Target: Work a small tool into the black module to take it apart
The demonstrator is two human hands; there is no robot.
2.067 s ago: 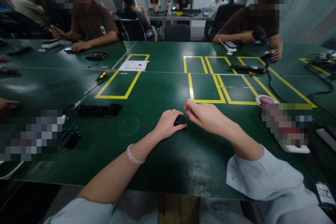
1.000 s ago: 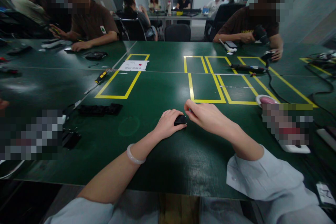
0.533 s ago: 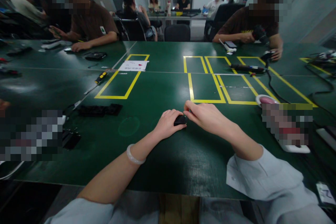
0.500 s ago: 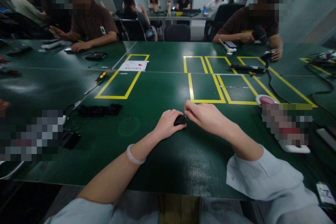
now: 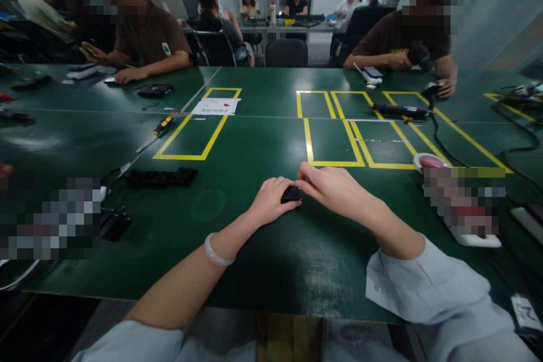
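A small black block-like part [image 5: 290,195] rests on the green table [image 5: 263,260], with my left hand [image 5: 271,198] closed round it, thumb at the near side and fingers over the far side. Its exact kind does not show. At its right end, my right hand [image 5: 324,184] is curled with thumb and index finger pinched together, their tips at the block's edge. Whether something tiny sits in that pinch is hidden.
Left of me lie a long black plastic part [image 5: 161,177] and a yellow-black screwdriver [image 5: 163,124]. A white-rimmed tray [image 5: 479,239], partly blurred out, is at the right. Yellow tape [image 5: 335,164] marks the table. Co-workers sit opposite; a black cylindrical tool [image 5: 399,110] lies near one.
My right hand's fingertips have shifted very slightly left toward the black part. My left hand keeps its hold in the same place.
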